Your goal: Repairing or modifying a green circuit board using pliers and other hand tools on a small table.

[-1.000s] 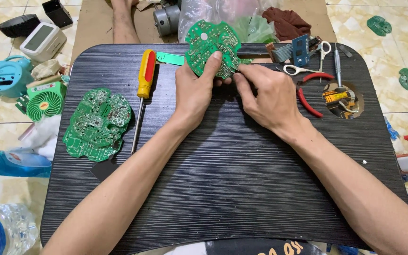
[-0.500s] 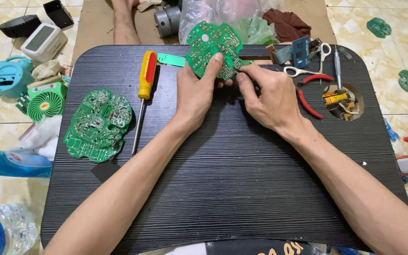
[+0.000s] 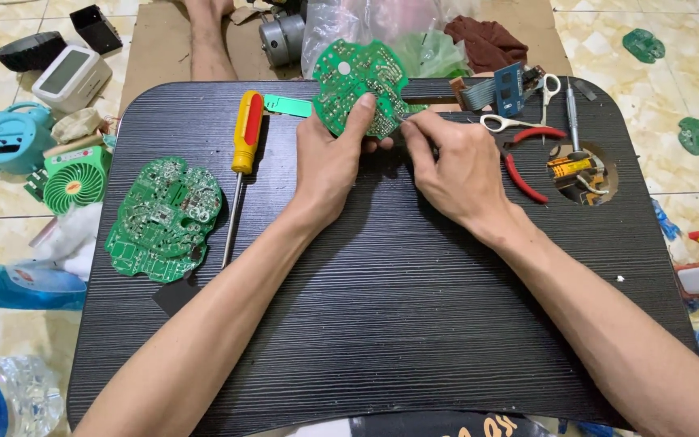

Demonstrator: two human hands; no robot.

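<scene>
The left hand (image 3: 329, 158) holds a green circuit board (image 3: 357, 87) by its lower edge, with the thumb and fingers closed on it, and the board stands tilted up above the far part of the black lap table (image 3: 382, 307). Compared with one second ago, the board sits almost in the same place; it is only turned a little, so its face shows more fully to the camera. The right hand (image 3: 455, 166) stays just beside the board's right lower edge, with its fingertips pinched narrow on something small there; what it is I cannot tell, because the fingers hide it. Both hands have hardly moved, so in my judgement the work on this edge of the board is not finished and goes on slowly, with small picking motions. A second green circuit board (image 3: 163, 218) lies flat on the left of the table, untouched, and a screwdriver with red and yellow handle (image 3: 243, 154) lies beside it. On the right side are red-handled pliers (image 3: 523, 158) and small scissors (image 3: 519, 121), both unmoved.
</scene>
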